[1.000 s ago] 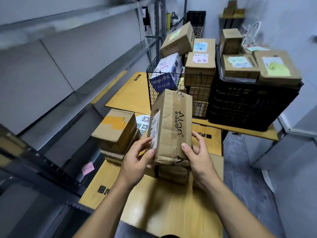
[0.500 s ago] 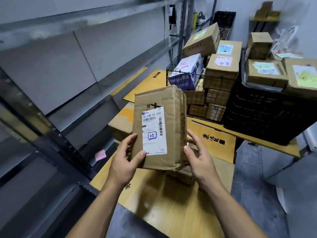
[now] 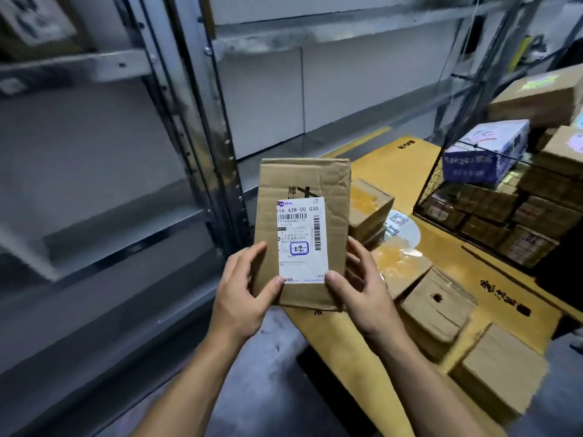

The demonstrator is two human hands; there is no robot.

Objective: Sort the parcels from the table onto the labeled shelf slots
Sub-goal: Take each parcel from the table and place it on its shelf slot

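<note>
Both hands hold one cardboard parcel (image 3: pixel 299 181) upright in the air, off the counter (image 3: pixel 394 159), over its shelf-side edge. Its white label (image 3: pixel 303 241) faces the camera. The left hand (image 3: pixel 243 298) and right hand (image 3: pixel 362 288) pinch its lower corners, thumbs on the front and fingers (image 3: pixel 358 257) wrapped behind. The shelf rack (image 3: pixel 205 121) stands just behind. More boxes (image 3: pixel 438 304) lie along the counter's near edge.

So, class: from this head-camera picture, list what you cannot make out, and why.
Head view only.
Fine print on the shipping label: too small.
Slot labels on the shelf: none readable, motion blur.
Back of the held parcel: faces away.
Box at top left: cut off by the edge, blurred.
</note>
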